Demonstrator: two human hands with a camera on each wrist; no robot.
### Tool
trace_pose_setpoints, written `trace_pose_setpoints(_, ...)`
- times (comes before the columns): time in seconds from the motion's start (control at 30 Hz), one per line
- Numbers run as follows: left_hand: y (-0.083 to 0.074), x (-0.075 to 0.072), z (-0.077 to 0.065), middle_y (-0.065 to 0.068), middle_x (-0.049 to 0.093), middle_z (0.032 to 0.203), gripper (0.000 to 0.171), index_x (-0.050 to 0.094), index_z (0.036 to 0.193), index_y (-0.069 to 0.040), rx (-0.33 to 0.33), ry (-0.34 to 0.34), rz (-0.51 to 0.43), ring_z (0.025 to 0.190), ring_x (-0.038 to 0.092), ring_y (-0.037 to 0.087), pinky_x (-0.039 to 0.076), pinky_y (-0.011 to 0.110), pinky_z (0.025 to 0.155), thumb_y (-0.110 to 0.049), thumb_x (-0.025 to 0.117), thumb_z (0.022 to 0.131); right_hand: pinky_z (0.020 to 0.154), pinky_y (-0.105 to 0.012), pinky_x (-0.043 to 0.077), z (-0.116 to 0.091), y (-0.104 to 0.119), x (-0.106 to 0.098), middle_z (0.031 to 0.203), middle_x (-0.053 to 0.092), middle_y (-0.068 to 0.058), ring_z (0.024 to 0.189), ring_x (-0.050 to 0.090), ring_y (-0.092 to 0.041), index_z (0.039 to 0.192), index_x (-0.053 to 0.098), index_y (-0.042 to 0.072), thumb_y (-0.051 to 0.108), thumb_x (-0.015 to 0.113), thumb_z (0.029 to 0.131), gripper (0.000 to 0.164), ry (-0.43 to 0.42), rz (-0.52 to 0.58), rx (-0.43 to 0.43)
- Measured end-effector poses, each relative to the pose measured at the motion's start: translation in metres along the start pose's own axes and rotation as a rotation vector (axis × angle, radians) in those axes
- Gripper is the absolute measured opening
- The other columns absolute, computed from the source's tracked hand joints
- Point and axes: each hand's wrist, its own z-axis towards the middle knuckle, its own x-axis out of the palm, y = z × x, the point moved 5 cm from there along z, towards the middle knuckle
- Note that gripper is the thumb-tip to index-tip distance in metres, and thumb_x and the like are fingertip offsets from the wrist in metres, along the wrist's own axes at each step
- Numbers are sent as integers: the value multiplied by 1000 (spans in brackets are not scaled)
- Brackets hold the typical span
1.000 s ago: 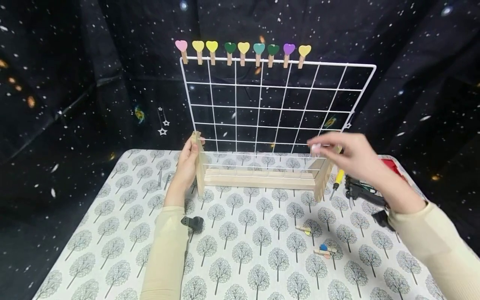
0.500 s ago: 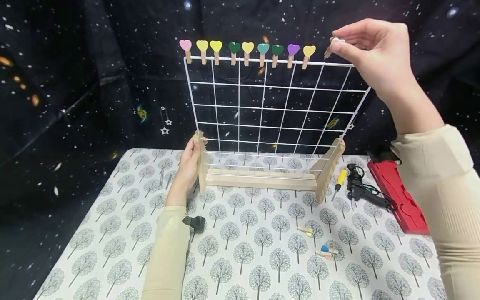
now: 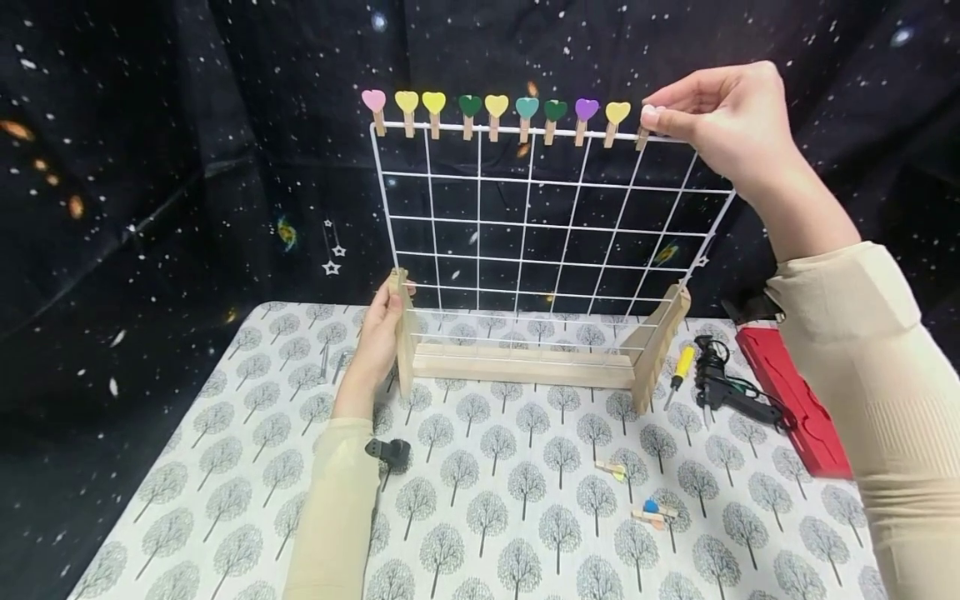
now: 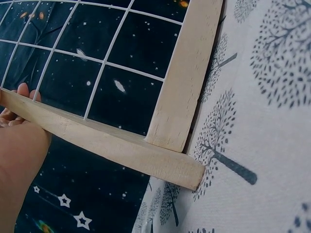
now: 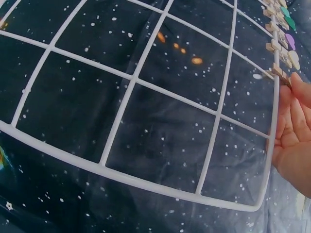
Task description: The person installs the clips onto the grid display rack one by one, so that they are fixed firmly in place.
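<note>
In the head view my right hand (image 3: pixel 742 125) pinches a small wooden clothespin (image 3: pixel 642 139) at the top wire of a white wire grid (image 3: pixel 479 177). Its pale heart is mostly behind my thumb. Left of it, several heart-topped clothespins stand in a row along that wire, the nearest a yellow one (image 3: pixel 617 113). The right wrist view shows this hand (image 5: pixel 294 131) against the grid's edge wire (image 5: pixel 276 102). My left hand (image 3: pixel 377 333) grips the left wooden upright (image 3: pixel 406 354) of the stand; in the left wrist view, fingers (image 4: pixel 22 90) show behind the upright (image 4: pixel 102 141).
Loose clothespins lie on the tree-print cloth: a yellow one (image 3: pixel 611 470), and a blue-hearted one (image 3: pixel 651 506) beside a pinkish one (image 3: pixel 648 518). To the right are a yellow screwdriver (image 3: pixel 682 364), a black glue gun (image 3: pixel 738 400) and a red tray (image 3: pixel 798 408).
My right hand has risen from beside the stand's right upright to above the grid, then moved slightly left and down, bringing the clothespin to the top wire. The left hand keeps its grip.
</note>
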Motion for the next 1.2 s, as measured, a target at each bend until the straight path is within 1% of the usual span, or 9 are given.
trace_pose_setpoints(0.17,2,0,-4,14,37,126,54,29,134,-15,1,3,1,123,31,21,19,38,105,-42,34,88,60,-23,33,-3,-2,4,68,60,18,72,53,-4,100,67,15,34,65,75,31,36,-98,1)
trace_pose_setpoints(0.3,4,-1,-7,13,37,126,54,30,134,-13,-5,2,-5,123,30,21,19,40,105,-41,34,88,56,-23,33,-8,-2,8,71,59,18,69,49,-6,104,65,18,38,61,78,34,20,-162,-39)
trace_pose_setpoints(0.57,3,1,-8,17,35,127,52,30,133,-13,0,4,-32,123,29,23,18,40,105,-39,34,88,55,-17,34,-18,4,11,92,66,-4,64,49,-3,111,61,22,41,54,82,35,-75,-271,-184)
trace_pose_setpoints(0.67,3,1,-8,17,35,126,51,31,133,-15,-3,6,-36,124,28,25,18,41,105,-39,34,88,60,-13,37,-20,5,9,97,65,-6,68,50,0,114,59,23,39,54,83,35,-78,-285,-209)
trace_pose_setpoints(0.77,2,2,-6,18,35,126,53,31,133,-14,8,6,-36,123,29,25,19,41,105,-40,34,88,69,-10,41,-26,5,4,101,64,-5,76,52,6,115,58,22,33,56,83,34,-127,-274,-258)
trace_pose_setpoints(0.9,-1,2,-3,17,37,125,54,30,134,-13,23,3,-16,121,32,22,20,39,105,-41,34,87,71,-9,43,-45,5,-1,98,64,-4,78,52,11,109,61,13,17,61,81,29,-248,-205,-398)
trace_pose_setpoints(0.97,-2,2,-2,14,39,124,54,29,134,-12,22,0,-2,121,33,22,21,39,104,-40,34,88,69,-10,43,-61,6,1,93,65,-8,76,52,11,104,63,6,6,63,78,26,-268,-161,-482)
trace_pose_setpoints(1.07,-5,3,-2,14,39,124,52,29,135,-13,13,1,1,121,33,22,21,40,104,-37,33,88,67,-12,44,-88,1,13,88,64,-14,74,54,5,99,63,-3,-7,64,72,27,-199,-115,-588)
trace_pose_setpoints(1.2,-11,7,-5,17,36,126,48,29,134,-13,-1,3,-1,122,31,23,19,40,105,-32,30,90,65,-11,44,-123,-39,40,88,64,-10,76,57,-6,100,62,-1,-9,67,68,34,-29,-97,-630)
